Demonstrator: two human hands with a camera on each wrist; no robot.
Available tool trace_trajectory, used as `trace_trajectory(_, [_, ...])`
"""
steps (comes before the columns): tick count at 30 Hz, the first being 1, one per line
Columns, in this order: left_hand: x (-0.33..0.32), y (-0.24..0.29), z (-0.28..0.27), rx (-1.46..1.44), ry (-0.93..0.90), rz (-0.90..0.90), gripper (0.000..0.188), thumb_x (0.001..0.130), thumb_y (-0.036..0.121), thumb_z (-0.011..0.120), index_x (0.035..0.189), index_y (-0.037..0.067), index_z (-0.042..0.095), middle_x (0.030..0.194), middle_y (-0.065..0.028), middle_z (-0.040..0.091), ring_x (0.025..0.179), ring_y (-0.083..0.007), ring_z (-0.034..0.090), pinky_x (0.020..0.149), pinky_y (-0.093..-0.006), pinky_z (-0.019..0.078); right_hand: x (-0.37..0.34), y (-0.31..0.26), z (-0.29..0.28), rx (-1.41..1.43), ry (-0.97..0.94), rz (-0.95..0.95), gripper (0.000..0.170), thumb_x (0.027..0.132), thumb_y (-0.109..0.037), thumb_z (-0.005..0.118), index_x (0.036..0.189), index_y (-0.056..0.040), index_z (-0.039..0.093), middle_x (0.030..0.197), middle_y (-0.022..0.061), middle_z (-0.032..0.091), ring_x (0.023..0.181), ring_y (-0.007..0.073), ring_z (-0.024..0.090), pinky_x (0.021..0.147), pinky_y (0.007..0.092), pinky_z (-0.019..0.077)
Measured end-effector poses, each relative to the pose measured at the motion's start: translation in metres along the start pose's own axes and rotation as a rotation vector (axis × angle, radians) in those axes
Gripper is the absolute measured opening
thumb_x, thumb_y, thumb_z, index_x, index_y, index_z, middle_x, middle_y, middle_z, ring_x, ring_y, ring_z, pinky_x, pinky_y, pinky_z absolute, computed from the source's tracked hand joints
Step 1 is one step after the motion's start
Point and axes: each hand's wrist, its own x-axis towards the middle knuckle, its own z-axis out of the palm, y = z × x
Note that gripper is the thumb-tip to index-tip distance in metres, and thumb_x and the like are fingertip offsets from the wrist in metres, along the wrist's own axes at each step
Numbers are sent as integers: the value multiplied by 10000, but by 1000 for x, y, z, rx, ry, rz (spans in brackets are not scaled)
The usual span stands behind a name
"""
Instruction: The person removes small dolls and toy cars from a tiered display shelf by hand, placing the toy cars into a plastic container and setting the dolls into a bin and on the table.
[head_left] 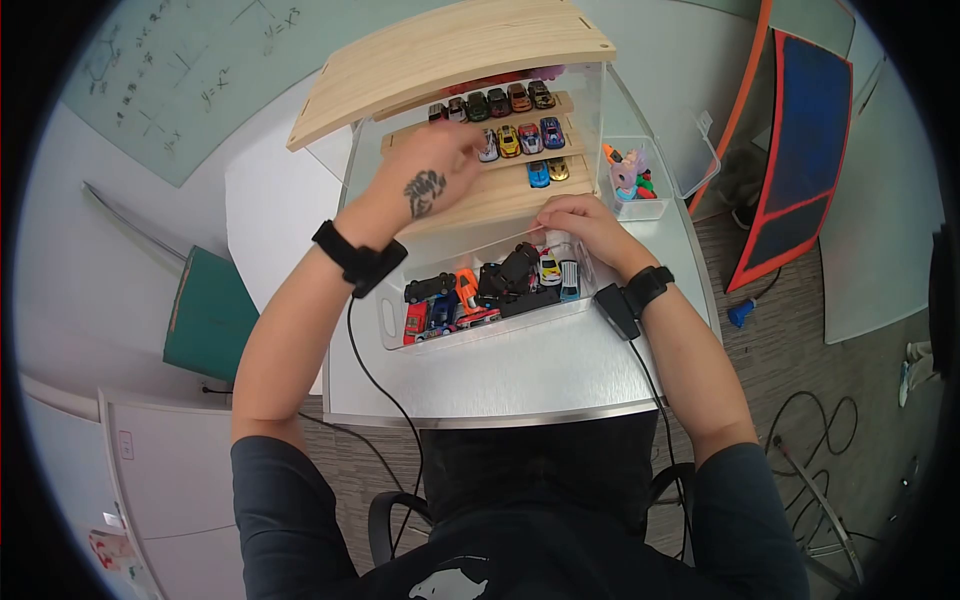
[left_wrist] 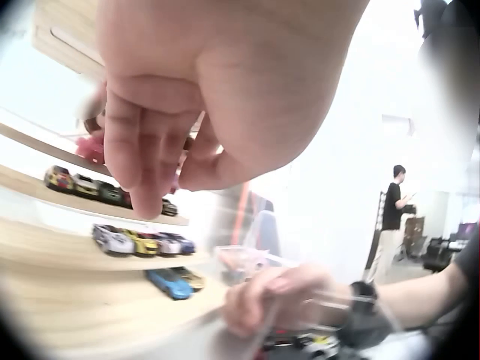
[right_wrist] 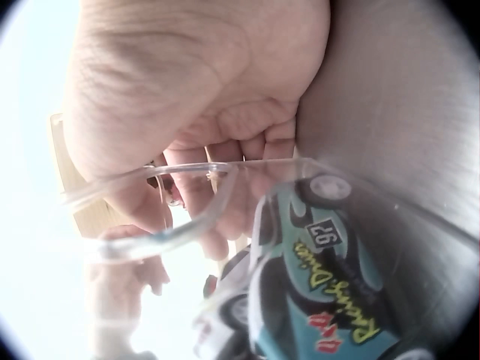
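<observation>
Knocked cars: the likeliest mishap was a parked car nudged off its shelf, since the left hand (head_left: 430, 165) hung close in front of the rows and covered part of them from above.
Tipped box: a hard tug by the right hand (head_left: 590, 225) could have dragged or tilted the clear box (head_left: 391, 318), because its hold was at one end only and the cars inside lay in a loose heap.
Middle row: the white car (head_left: 488, 147) sat just right of the left fingers, with the yellow car (head_left: 509, 142) next along and the dark blue car (head_left: 551, 133) farthest from them.
Back row: the orange car (head_left: 519, 98) and its neighbours stood above and beyond the left fingers.
Bottom row: the light blue car (head_left: 539, 174) and the gold car (head_left: 558, 169) stood lower and to the right of the left fingers, beyond the right ones.
Heaped cars: the red car (head_left: 415, 323) lay well left of the right fingers; the black car (head_left: 519, 262) was nearer to them.
Left fingers: extended and slightly bent; whether they pinched a car could not be told, as the head view was blurred there.
Right fingers: curled over the box's rim, grasping it.
Toy bin (head_left: 640, 209): beyond and right of the right fingers, on the bench (head_left: 480, 380).
</observation>
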Motion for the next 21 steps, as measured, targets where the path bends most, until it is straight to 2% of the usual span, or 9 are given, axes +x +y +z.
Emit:
trace_trajectory(1, [2,-14,3,110,106,-22,291,837,158,606,1116,76,625,1037,-128,659,668,-256,636,686,-364,523,1,0,0,3,-23,-3,204,907,-143,581,945,12,708,922,85,710,892,149,651,850,275,495])
trace_trajectory(5, [11,-40,21,256,146,86,360,825,131,595,1182,81,584,1047,-145,657,725,-295,658,707,-392,537,2,1,-1,-4,-13,5,201,907,-136,578,942,14,707,921,92,709,900,154,655,848,280,500])
trace_trajectory(8, [21,-26,33,366,72,116,455,810,138,623,1253,88,531,1040,-183,651,784,-330,667,722,-420,547,1,0,0,9,-22,5,201,908,-135,576,940,16,705,921,97,709,893,159,658,850,281,504])
trace_trajectory(10, [31,-16,38,591,-144,95,490,824,209,630,1284,91,510,991,-198,648,788,-325,673,701,-419,548,1,-1,0,30,-27,8,198,907,-132,575,943,14,704,919,98,708,882,162,659,845,281,507])
trace_trajectory(13, [41,-6,43,625,-171,66,501,849,271,603,1308,99,498,936,-186,647,757,-319,671,665,-419,545,1,1,-1,24,-30,21,196,905,-131,576,946,13,703,921,96,709,890,161,659,848,280,505])
trace_trajectory(21, [29,-23,58,687,-79,149,404,869,325,590,1202,116,499,857,-178,632,697,-310,671,602,-410,536,1,1,0,0,-18,12,210,907,-143,570,936,17,704,914,78,703,893,143,644,849,263,486])
